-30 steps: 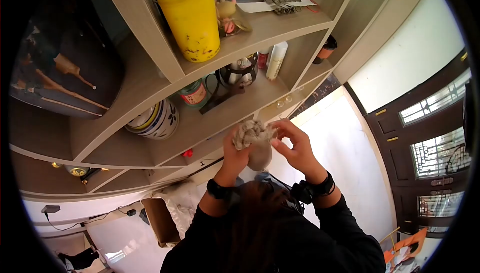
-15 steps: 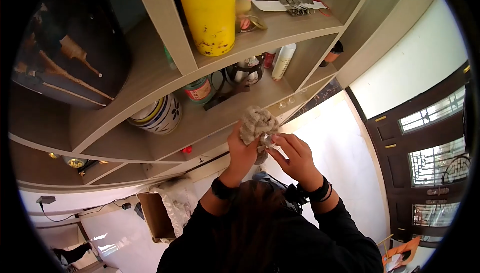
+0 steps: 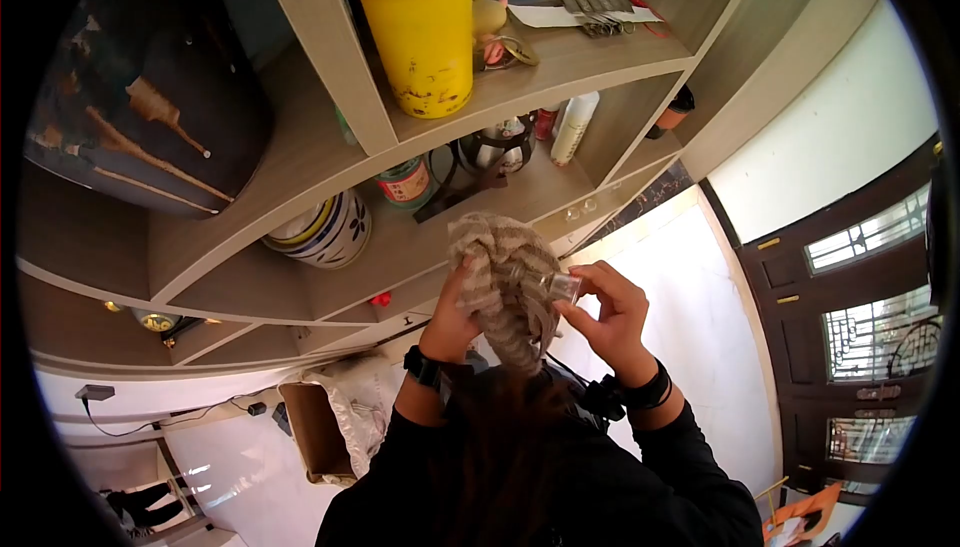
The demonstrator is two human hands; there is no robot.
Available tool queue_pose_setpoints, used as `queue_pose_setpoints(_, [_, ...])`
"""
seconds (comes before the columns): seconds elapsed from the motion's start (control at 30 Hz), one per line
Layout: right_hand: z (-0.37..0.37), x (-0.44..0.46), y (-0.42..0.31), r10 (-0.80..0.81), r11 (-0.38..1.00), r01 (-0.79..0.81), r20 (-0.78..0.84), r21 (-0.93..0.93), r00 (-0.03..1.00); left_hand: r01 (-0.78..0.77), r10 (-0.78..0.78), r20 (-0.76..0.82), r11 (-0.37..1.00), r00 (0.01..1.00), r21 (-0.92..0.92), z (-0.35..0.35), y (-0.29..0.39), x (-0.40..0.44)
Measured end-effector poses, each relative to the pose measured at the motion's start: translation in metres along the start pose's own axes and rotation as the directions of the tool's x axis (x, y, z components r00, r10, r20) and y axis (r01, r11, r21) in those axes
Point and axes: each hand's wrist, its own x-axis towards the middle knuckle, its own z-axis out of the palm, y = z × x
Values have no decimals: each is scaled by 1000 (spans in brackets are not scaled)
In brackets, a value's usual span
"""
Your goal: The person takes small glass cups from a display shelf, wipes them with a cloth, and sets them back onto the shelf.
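Note:
In front of the shelves my left hand (image 3: 452, 315) is closed on a beige and grey striped cloth (image 3: 492, 247), which hangs loosely down from it. My right hand (image 3: 612, 315) pinches a small clear glass (image 3: 564, 288) between thumb and fingers. The inner end of the glass reaches the folds of the cloth, and part of it is hidden there. Two more small glass pieces (image 3: 580, 211) rest on the shelf edge beyond my hands.
Shelves hold a yellow bucket (image 3: 415, 37), a patterned ceramic jar (image 3: 325, 232), a green-glass jar with a red label (image 3: 405, 184) and a white spray can (image 3: 574, 129). Below stands an open cardboard box (image 3: 315, 432). A dark door (image 3: 790, 322) is at right.
The cloth was bunched up and now hangs more spread out. My right hand has moved right with the glass, which shows more clearly. My left hand has shifted slightly left.

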Motion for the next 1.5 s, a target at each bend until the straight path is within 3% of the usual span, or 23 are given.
queue_pose_setpoints(0.03, [0,-1,0,2,1000,-2,-2,0,1000,97,-102,-17,973,995,-212,1,4,-1])
queue_pose_setpoints(0.07, [1,-2,-1,172,974,-165,-30,157,985,181,-205,-13,892,979,-415,1,7,-1])
queue_pose_setpoints(0.13, [3,0,-9,461,817,-406,-42,409,887,250,-302,12,763,953,-596,6,12,1])
queue_pose_setpoints(0.17, [3,1,-13,462,816,-406,-41,411,886,29,-32,-21,988,999,-150,13,13,5])
queue_pose_setpoints(0.2, [3,2,-15,511,794,-458,-31,400,859,-236,223,79,917,972,322,20,15,8])
queue_pose_setpoints(0.27, [6,0,-14,560,765,-510,-16,392,828,-228,254,-4,877,967,422,40,29,8])
queue_pose_setpoints(0.33, [13,-7,-7,321,929,-304,-53,211,946,-255,368,-91,781,926,570,45,30,9])
queue_pose_setpoints(0.37, [14,-6,-8,320,928,-303,-49,216,946,-253,369,-92,779,925,574,45,26,9])
queue_pose_setpoints(0.4, [15,-4,-9,156,987,-153,-74,48,985,-260,404,-130,771,906,581,44,22,9])
queue_pose_setpoints(0.43, [16,-3,-10,-14,992,5,-71,-124,997,-267,437,-167,764,884,588,44,21,9])
queue_pose_setpoints(0.57, [20,-4,-3,-205,903,208,50,-377,978,-173,422,-239,732,875,659,44,22,9])
queue_pose_setpoints(0.77, [15,1,6,-446,703,520,269,-485,854,-50,238,-346,879,907,474,33,12,15])
queue_pose_setpoints(0.83, [13,3,8,-491,649,594,335,-474,804,-5,113,-368,959,923,284,31,14,17])
queue_pose_setpoints(0.9, [12,7,5,-542,579,674,401,-459,739,2,116,-364,951,924,309,29,17,16])
queue_pose_setpoints(0.97, [12,5,12,-559,599,672,374,-436,740,7,120,-361,944,925,330,26,21,15])
queue_pose_setpoints(1.07, [14,2,18,-531,665,633,345,-397,774,-114,249,-224,867,942,485,23,24,11])
queue_pose_setpoints(1.17, [19,3,14,-472,739,514,211,-435,856,-126,254,-229,880,940,458,24,21,5])
queue_pose_setpoints(1.23, [19,0,21,-343,884,335,36,-326,939,-187,284,-135,855,949,484,23,19,1])
queue_pose_setpoints(1.27, [21,-2,21,-341,885,335,39,-325,939,-185,283,-139,856,949,483,23,19,0])
queue_pose_setpoints(1.33, [26,-6,20,53,998,-55,-75,-29,996,-175,273,-176,884,946,433,24,21,-2])
queue_pose_setpoints(1.4, [32,-4,17,367,900,-343,-41,269,929,-196,305,-187,874,934,445,24,20,-4])
queue_pose_setpoints(1.43, [31,0,15,365,900,-342,-36,270,930,-217,334,-193,863,923,457,23,20,-5])
queue_pose_setpoints(1.5, [28,7,11,620,473,-660,311,584,720,-259,392,-194,835,899,485,25,22,-5])
